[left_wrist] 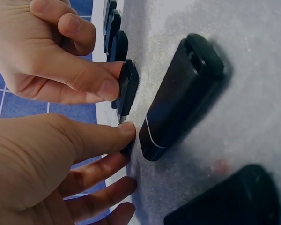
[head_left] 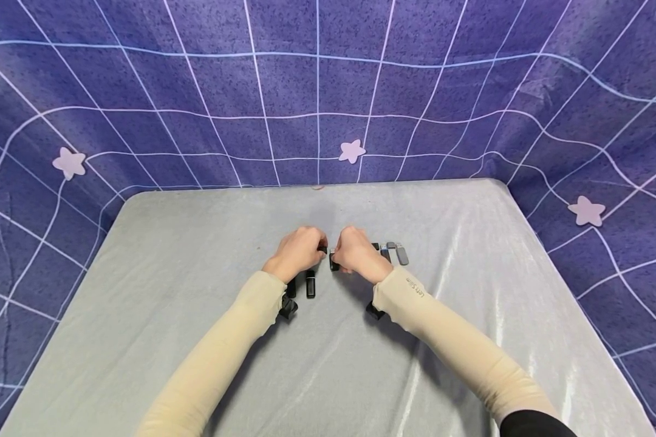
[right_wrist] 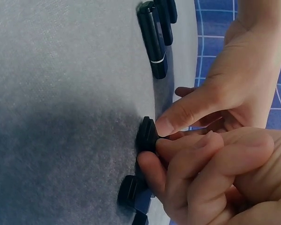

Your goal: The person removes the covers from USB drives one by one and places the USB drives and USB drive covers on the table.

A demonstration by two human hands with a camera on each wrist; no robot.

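Over the middle of the table, my right hand (head_left: 358, 252) pinches a black USB stick (left_wrist: 128, 89) between thumb and fingers. A short metal plug shows at the end facing my left hand (head_left: 300, 249). My left thumb and index finger pinch a small black cap (head_left: 322, 249), mostly hidden in the left wrist view, close against that plug; whether they touch I cannot tell. Just this side of the left hand lies a capped black USB stick (head_left: 310, 285) with a thin pale band. Another black stick (head_left: 291, 288) sits beside it, partly covered by the left wrist.
Right of the right hand lie a grey USB stick (head_left: 401, 254), a grey cap (head_left: 390, 245), a dark stick with a blue plug (head_left: 385, 252) and a black cap (head_left: 375, 246). A pale cloth covers the table (head_left: 197, 243); a purple grid curtain (head_left: 284, 85) hangs behind it.
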